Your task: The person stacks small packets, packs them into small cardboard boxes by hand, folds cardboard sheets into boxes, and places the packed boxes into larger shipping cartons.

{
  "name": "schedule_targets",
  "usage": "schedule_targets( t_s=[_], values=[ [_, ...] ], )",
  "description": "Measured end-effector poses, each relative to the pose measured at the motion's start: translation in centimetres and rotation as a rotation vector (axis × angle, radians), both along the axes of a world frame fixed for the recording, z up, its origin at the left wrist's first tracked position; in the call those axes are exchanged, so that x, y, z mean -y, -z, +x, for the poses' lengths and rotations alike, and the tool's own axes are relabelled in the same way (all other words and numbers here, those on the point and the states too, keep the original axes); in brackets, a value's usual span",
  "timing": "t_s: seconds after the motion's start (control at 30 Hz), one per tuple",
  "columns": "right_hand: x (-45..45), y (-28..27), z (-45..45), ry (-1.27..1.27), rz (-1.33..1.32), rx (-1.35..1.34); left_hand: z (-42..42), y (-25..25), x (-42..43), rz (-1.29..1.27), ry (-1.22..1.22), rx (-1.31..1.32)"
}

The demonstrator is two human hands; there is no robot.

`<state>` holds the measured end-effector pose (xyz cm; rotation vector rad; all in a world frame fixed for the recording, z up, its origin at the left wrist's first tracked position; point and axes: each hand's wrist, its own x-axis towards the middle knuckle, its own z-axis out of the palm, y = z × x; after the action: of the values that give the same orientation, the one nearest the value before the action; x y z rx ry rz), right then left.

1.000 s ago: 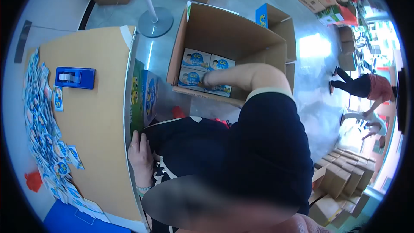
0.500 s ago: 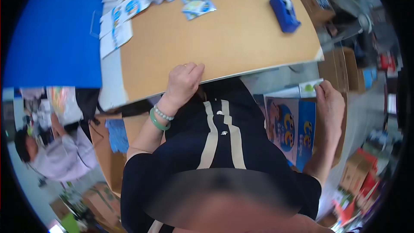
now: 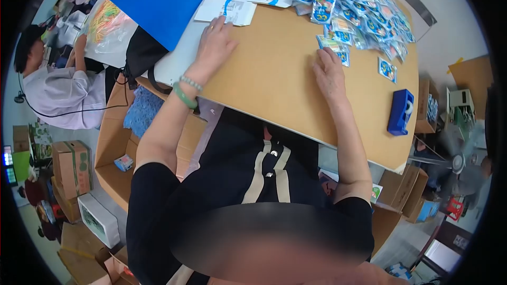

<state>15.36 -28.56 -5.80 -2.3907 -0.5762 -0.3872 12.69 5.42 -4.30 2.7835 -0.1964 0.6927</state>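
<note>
My left hand (image 3: 215,43) reaches over the table's left side, fingers stretched out, its fingertips at the near edge of flat white printed cartons (image 3: 240,13). A beaded bracelet and a green bangle circle that wrist. On the tabletop, my right hand (image 3: 330,73) lies with its fingers extended, the tips touching a small clear-and-blue packet (image 3: 342,57) at the near edge of the heap. The fingers partly cover this packet. Many similar packets (image 3: 364,13) are heaped at the back right, and a single packet (image 3: 387,69) lies apart near the right edge.
A blue tape dispenser (image 3: 401,112) stands at the table's (image 3: 274,68) right side. A blue panel (image 3: 158,0) borders the left. Below left, an open cardboard box (image 3: 113,142) holds blue material. Another person (image 3: 68,89) sits at the far left. More cartons (image 3: 398,190) stand at the lower right.
My right hand has left the printed box below the table's right side and moved onto the packets. My left hand has gone from the table's front edge to the white cartons. The view has turned.
</note>
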Motion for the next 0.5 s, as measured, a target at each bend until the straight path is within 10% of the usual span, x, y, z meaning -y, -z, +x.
schedule_targets(
  t_s=[0.5],
  values=[
    [-0.6,0.7,-0.3,0.076,-0.044,0.241,7.2,2.0,1.7,0.065,-0.137,-0.309]
  ],
)
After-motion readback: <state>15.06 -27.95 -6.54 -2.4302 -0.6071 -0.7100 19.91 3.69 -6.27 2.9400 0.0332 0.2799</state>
